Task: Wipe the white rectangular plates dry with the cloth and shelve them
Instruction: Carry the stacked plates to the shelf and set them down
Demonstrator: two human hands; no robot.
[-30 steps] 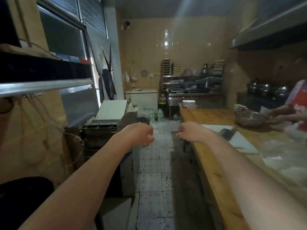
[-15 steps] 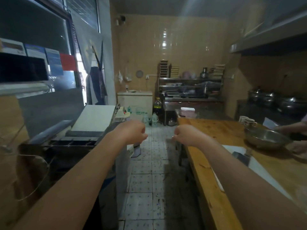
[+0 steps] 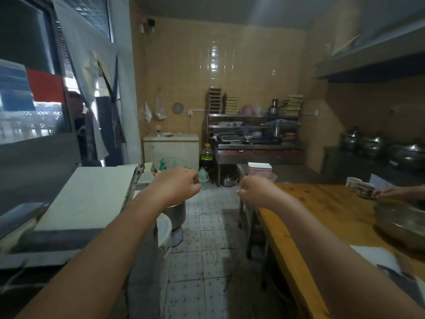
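Nothing picked up yet, folks. My left hand (image 3: 177, 186) at 11 o'clock is balled up, fingers curled on nothing. My right hand (image 3: 255, 191) at 1 o'clock is the same, thumb tucked against the forefinger.

Further off at 1 o'clock is what I think is the stack of white rectangular plates (image 3: 259, 168), blurry from here. It sits just past the wooden table (image 3: 322, 210), with the steel rack (image 3: 253, 127) behind it at 12. No cloth in sight.

I'd find the cloth first, then lift plates one at a time with both hands. I'd also steer clear of the other person's hand (image 3: 388, 193) at 3 o'clock.
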